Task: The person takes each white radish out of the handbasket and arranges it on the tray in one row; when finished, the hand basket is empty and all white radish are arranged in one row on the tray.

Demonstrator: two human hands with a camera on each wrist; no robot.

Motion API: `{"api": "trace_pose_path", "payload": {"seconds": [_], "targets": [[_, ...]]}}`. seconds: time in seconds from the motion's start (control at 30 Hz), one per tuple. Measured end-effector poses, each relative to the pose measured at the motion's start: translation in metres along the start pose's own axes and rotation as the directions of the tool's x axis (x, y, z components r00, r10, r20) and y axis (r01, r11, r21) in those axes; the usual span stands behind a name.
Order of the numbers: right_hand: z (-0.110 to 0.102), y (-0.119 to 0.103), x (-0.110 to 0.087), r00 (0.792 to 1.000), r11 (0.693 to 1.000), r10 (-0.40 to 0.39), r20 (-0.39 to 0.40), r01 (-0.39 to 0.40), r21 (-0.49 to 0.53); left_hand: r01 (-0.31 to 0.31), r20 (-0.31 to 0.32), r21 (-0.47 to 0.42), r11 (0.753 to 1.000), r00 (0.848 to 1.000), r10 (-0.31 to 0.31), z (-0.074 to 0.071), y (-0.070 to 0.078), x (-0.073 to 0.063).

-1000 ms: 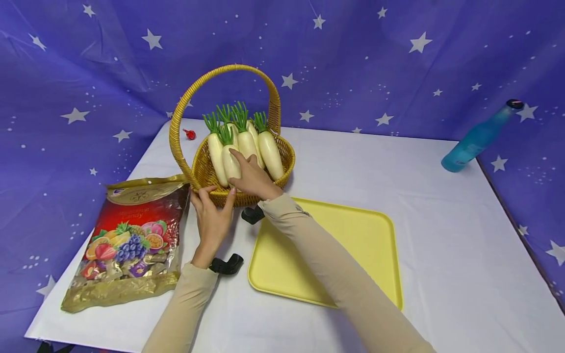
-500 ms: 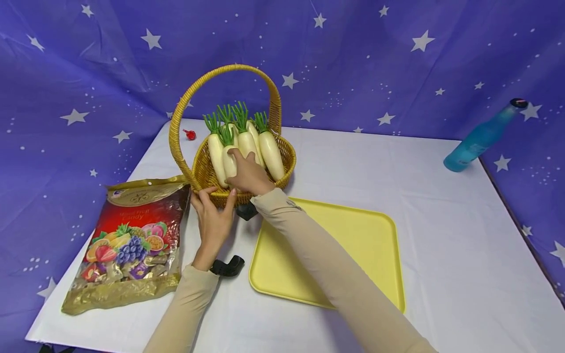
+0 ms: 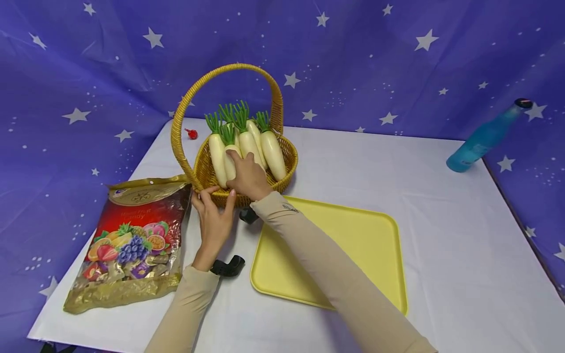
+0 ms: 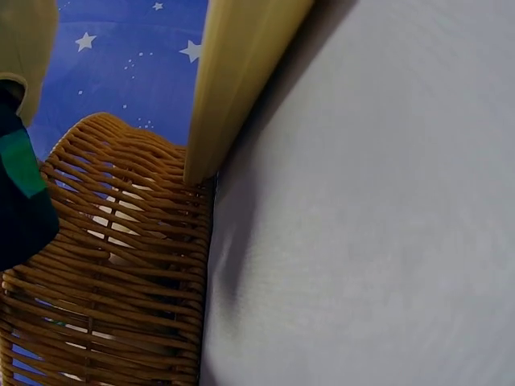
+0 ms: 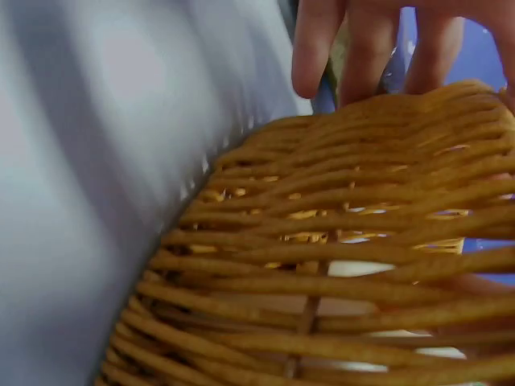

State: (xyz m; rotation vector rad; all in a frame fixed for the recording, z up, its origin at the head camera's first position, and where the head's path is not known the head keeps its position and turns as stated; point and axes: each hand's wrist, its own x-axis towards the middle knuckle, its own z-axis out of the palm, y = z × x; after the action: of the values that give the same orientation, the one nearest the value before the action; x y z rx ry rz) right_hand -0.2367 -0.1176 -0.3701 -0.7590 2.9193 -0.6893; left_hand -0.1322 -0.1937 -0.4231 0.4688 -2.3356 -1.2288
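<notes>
A wicker basket (image 3: 289,162) with a tall arched handle holds several white radishes (image 3: 273,154) with green tops. My right hand (image 3: 249,177) reaches over its front rim and grips the front radish (image 3: 229,166), thumb and fingers at its sides; part of that radish is hidden. My left hand (image 3: 215,218) holds the front left rim near the handle's foot. The right wrist view shows the left hand's fingers (image 5: 366,56) against the woven wall (image 5: 346,241). Through the left wrist view the basket's side (image 4: 121,265) is seen close, without the hand's grip.
A yellow tray (image 3: 362,245) lies right of the basket, under the right forearm. A candy bag (image 3: 132,240) is at left. A blue bottle (image 3: 481,139) stands at the far right, and a small red object (image 3: 192,134) lies behind the basket. White cloth covers the table.
My right hand has shifted slightly left and lower around the front radish, which leans a little nearer its left neighbour. The left hand keeps its place on the rim.
</notes>
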Motion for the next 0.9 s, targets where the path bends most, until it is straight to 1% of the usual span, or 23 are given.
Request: {"api": "trace_pose_path", "payload": {"seconds": [0.2, 0.4, 0.57, 0.77, 0.83, 0.9], "targets": [[-0.001, 0.002, 0.0, 1.0, 0.997, 0.027, -0.006, -0.026, 0.076, 0.011, 0.024, 0.005, 1.0, 1.0, -0.011, -0.001, 0.001, 0.001], [-0.005, 0.005, 0.0, 0.999, 0.977, 0.046, 0.022, -0.05, 0.208, 0.007, 0.006, 0.027, 1.0, 1.0, -0.007, -0.002, 0.001, 0.002], [-0.009, 0.009, -0.001, 0.999, 0.948, 0.035, 0.035, -0.044, 0.316, 0.005, -0.013, 0.053, 0.999, 1.0, -0.005, -0.001, 0.001, 0.002], [-0.01, 0.013, -0.002, 0.999, 0.909, 0.015, 0.038, -0.029, 0.416, 0.009, -0.009, 0.058, 0.998, 1.0, -0.009, -0.002, 0.001, 0.0], [-0.01, 0.014, -0.002, 0.999, 0.89, 0.008, 0.036, -0.024, 0.456, 0.016, -0.011, 0.068, 0.998, 1.0, -0.015, -0.002, 0.001, 0.0], [-0.011, 0.015, -0.003, 0.999, 0.863, 0.001, 0.039, -0.02, 0.505, 0.022, -0.014, 0.082, 0.996, 1.0, -0.02, -0.002, 0.0, 0.0]]}}
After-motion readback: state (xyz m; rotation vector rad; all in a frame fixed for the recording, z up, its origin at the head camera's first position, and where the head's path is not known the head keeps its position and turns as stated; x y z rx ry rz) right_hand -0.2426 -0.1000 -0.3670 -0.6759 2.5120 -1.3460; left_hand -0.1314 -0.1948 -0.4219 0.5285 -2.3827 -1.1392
